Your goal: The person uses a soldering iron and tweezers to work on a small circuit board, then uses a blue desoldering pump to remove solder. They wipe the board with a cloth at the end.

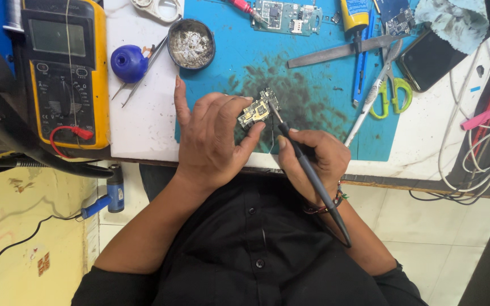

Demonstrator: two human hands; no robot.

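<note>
Left hand (211, 141) pinched a small circuit board (258, 110) between thumb and fingers, holding it tilted just above the blue work mat (313, 102). Right hand (313, 158) gripped a soldering iron (307, 170) pen-fashion, its long axis running from the lower right up to the left, tip touching the board's right edge. The board lay directly up-left of the right hand, nearer the left. Nearby were a second circuit board (284, 16) and scissors (384, 93) on the mat, a flux tin (191, 44), and a yellow multimeter (66, 71) well apart at left. Nothing stood between tip and board.
</note>
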